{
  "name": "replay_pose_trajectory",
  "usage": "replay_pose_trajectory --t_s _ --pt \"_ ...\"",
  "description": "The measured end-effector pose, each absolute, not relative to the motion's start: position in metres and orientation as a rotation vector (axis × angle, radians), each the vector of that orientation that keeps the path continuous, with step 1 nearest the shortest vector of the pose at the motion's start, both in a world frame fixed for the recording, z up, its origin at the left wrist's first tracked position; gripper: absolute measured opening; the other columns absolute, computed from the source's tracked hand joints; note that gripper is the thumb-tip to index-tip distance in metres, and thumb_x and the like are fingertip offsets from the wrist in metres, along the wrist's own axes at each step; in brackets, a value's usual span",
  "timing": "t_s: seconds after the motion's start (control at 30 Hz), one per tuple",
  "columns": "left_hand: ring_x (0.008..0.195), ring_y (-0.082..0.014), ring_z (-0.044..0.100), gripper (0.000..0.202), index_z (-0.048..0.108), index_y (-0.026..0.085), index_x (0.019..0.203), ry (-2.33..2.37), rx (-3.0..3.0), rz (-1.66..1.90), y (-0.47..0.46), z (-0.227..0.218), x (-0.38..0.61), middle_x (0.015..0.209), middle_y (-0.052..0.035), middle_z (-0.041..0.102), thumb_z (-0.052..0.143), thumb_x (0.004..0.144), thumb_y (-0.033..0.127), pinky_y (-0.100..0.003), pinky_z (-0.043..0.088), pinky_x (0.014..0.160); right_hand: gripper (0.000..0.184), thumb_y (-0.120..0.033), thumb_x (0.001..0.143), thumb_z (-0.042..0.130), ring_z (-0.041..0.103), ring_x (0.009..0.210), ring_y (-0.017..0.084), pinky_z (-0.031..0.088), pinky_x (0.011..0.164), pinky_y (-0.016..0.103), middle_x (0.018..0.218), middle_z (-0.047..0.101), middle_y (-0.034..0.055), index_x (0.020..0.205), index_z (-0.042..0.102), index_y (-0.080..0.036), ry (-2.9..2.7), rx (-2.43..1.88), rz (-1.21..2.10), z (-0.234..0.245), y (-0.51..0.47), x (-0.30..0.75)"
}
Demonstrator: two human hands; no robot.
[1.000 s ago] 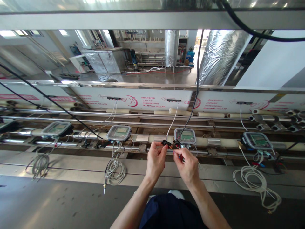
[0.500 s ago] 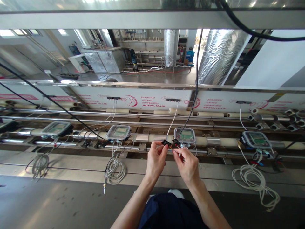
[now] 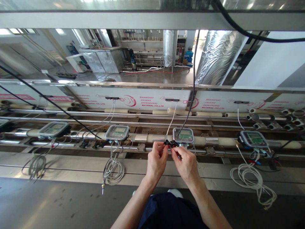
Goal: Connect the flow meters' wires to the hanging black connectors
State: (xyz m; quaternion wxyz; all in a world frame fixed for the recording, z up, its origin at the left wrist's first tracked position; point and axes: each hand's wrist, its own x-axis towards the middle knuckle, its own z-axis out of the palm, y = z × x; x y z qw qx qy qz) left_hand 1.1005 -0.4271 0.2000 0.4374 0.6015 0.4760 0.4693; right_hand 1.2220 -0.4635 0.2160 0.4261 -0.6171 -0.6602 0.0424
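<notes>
Side by side in front of a clear-lidded meter box (image 3: 183,136), both my hands are closed at the fingertips. My left hand (image 3: 156,160) pinches a small black wire connector (image 3: 167,142), where a white cable (image 3: 171,121) comes down from the panel behind. Close against it, my right hand (image 3: 186,162) grips a second black connector (image 3: 174,143), at the lower end of a black cable (image 3: 193,79) that hangs from above. The two connectors touch or nearly touch; whether they are joined I cannot tell. Thin coloured wires at the fingertips are partly hidden.
More meter boxes stand along the rollers, one on the left (image 3: 117,132) and one on the right (image 3: 253,139). Coiled grey cables (image 3: 114,170) hang over the metal ledge (image 3: 78,165). A black cable (image 3: 50,97) slants across the left. A steel beam (image 3: 143,20) crosses overhead.
The two black connectors have come closer together between my fingertips, and the right hand has moved slightly left. The whole view has shifted a little.
</notes>
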Motion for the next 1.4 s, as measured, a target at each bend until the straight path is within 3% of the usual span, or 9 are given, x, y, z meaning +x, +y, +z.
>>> replay_pose_trajectory --t_s 0.23,0.57,0.93,1.1,1.3,1.4 --pt "0.045 -0.0084 0.04 0.015 0.045 0.02 0.088 1.254 1.586 1.202 -0.427 0.2066 1.1031 0.074 0.0006 0.065 0.053 0.083 0.032 -0.019 0.031 0.046 0.019 -0.021 0.088 0.05 0.057 0.059 0.013 0.04 0.058 0.023 0.068 0.063 0.0031 0.073 0.063 -0.018 -1.612 -1.598 0.095 0.2168 -0.4616 1.2187" --pt "0.053 -0.0109 0.051 0.013 0.043 0.021 0.088 1.271 1.617 1.138 -0.4266 0.2024 1.1047 0.073 0.0016 0.064 0.048 0.087 0.033 -0.02 0.035 0.052 0.024 -0.021 0.089 0.048 0.058 0.062 0.013 0.037 0.059 0.023 0.067 0.063 0.0034 0.069 0.06 -0.019 -1.698 -1.633 -0.043 0.2146 -0.4596 1.2199" --pt "0.054 -0.0114 0.052 0.011 0.043 0.021 0.087 1.255 1.649 1.124 -0.4253 0.2004 1.1032 0.07 0.0018 0.063 0.047 0.087 0.031 -0.02 0.035 0.053 0.024 -0.02 0.089 0.05 0.055 0.057 0.013 0.029 0.053 0.026 0.063 0.059 0.0023 0.065 0.057 -0.019 -1.791 -1.725 -0.185 0.2169 -0.458 1.2196" --pt "0.052 -0.011 0.051 0.011 0.043 0.021 0.087 1.282 1.69 1.104 -0.4242 0.1991 1.103 0.071 0.0018 0.064 0.048 0.086 0.031 -0.02 0.035 0.053 0.023 -0.018 0.088 0.051 0.057 0.06 0.016 0.031 0.055 0.027 0.065 0.06 0.0038 0.066 0.057 -0.019 -1.84 -1.771 -0.266 0.2182 -0.4581 1.2179" --pt "0.05 -0.0106 0.049 0.012 0.043 0.022 0.086 1.301 1.66 1.107 -0.4229 0.1994 1.1015 0.071 0.0024 0.064 0.049 0.086 0.032 -0.019 0.033 0.05 0.011 -0.019 0.088 0.051 0.062 0.067 0.015 0.041 0.062 0.025 0.077 0.067 0.0032 0.085 0.062 -0.02 -1.699 -1.64 0.026 0.2172 -0.456 1.2189" --pt "0.05 -0.011 0.05 0.013 0.042 0.022 0.086 1.29 1.647 1.116 -0.4219 0.2006 1.1016 0.067 0.0027 0.062 0.049 0.086 0.033 -0.019 0.032 0.049 0.008 -0.021 0.087 0.053 0.061 0.064 0.013 0.043 0.06 0.022 0.077 0.067 0.0013 0.085 0.06 -0.02 -1.576 -1.568 0.192 0.2127 -0.4545 1.2208"
